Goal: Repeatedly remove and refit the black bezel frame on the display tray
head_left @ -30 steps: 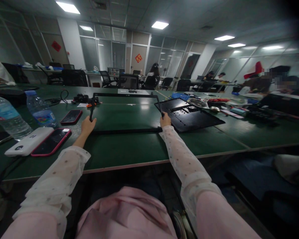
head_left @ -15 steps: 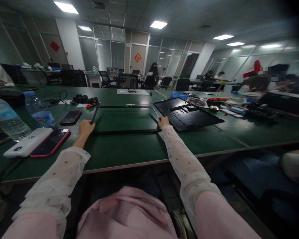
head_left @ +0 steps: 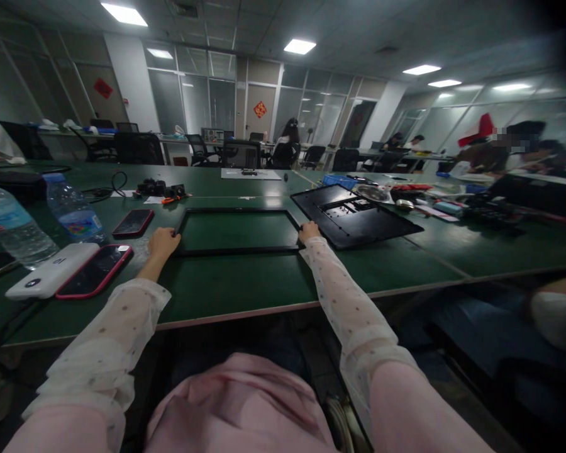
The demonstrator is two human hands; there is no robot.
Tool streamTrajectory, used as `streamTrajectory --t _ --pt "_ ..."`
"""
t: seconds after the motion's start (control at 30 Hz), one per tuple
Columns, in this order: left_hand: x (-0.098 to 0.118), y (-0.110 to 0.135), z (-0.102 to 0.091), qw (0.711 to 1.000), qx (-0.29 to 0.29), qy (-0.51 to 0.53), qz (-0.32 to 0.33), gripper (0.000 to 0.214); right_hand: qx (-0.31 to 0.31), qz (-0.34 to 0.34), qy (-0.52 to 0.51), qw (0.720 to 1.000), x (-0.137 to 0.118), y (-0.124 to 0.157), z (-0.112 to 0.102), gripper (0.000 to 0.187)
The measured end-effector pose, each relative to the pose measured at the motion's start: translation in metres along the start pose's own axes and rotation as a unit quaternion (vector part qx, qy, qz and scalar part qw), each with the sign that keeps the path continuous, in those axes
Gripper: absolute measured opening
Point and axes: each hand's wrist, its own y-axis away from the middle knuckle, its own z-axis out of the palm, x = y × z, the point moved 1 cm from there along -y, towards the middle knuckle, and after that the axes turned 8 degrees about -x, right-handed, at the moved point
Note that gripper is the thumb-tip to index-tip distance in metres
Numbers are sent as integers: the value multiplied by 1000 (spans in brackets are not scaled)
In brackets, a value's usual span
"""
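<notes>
A thin black rectangular frame (head_left: 238, 251), like a monitor bezel, lies low over the green table (head_left: 245, 283) in front of me, its middle open to the tabletop. My left hand (head_left: 163, 241) is closed on its left side. On the opposite side my right hand (head_left: 309, 231) grips the right edge, fingers curled round it. Just past my right hand lies a black monitor back cover (head_left: 358, 220) with a cut-out and metal parts near its middle. The undersides of both hands are hidden.
Left of my left hand lie a red-edged phone (head_left: 95, 272), another phone (head_left: 133, 223) and a white power bank (head_left: 51, 270). Water bottles (head_left: 73, 207) stand behind them. Cables and small black parts (head_left: 160, 189) sit further back. Tools and clutter (head_left: 434, 201) spread at right, with people beyond.
The far side of the black frame has come down toward the table, so the frame now looks flatter. Both hands keep their hold in nearly the same places.
</notes>
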Motion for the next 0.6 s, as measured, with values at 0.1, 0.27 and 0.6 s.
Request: streamTrajectory --t 0.1,0.27,0.6 --pt "0 0 0 1000 -3 -4 7 47 8 -14 8 1000 2 -4 2 40" --pt "2 2 -1 1000 11 -16 0 51 38 -33 -10 999 10 -14 5 40" --pt "-1 -2 3 1000 19 -17 15 53 20 -86 -28 996 24 -27 10 52"
